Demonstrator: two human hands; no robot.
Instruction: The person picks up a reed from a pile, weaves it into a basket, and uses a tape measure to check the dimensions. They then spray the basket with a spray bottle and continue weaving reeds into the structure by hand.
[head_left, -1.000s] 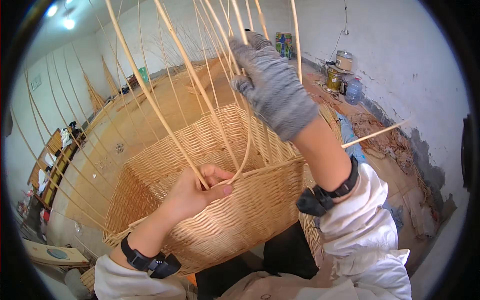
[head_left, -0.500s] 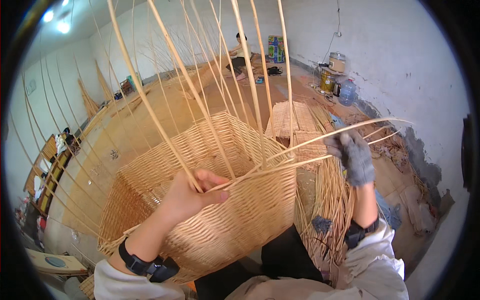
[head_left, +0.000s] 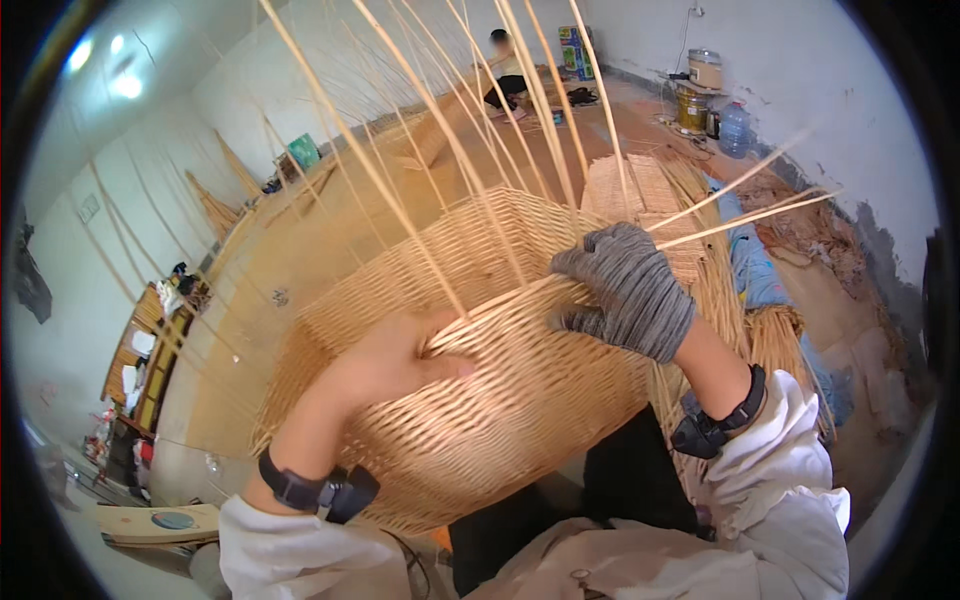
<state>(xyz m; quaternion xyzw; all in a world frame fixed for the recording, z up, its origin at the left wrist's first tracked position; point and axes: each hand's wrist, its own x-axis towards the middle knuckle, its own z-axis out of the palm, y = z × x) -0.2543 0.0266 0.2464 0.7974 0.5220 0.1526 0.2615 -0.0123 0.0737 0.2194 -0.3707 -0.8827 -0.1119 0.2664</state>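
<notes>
A rectangular wicker basket (head_left: 500, 400) of pale woven rods rests tilted over my lap, its opening facing away and up. Tall upright stakes (head_left: 400, 215) rise from its rim. My bare left hand (head_left: 395, 360) grips the near rim, thumb outside and fingers over the inner side. At the right end of that rim, my right hand (head_left: 635, 290), in a grey knitted glove, is closed over the edge with its thumb on the outer wall. Several loose rods (head_left: 740, 222) stick out to the right past the glove. Their inner ends are hidden under it.
Beside my right leg lies a bundle of long rods (head_left: 715, 300), with blue cloth (head_left: 755, 265) beyond it. A flat woven panel (head_left: 620, 185) sits behind the basket. Farther off are a seated person (head_left: 508, 80), a water bottle (head_left: 735, 130) by the wall, and a wooden bench (head_left: 160, 350) at left.
My right hand has come in from the loose rods at the right to the basket's rim. The basket and my left hand have shifted right in the view, partly as the view turned.
</notes>
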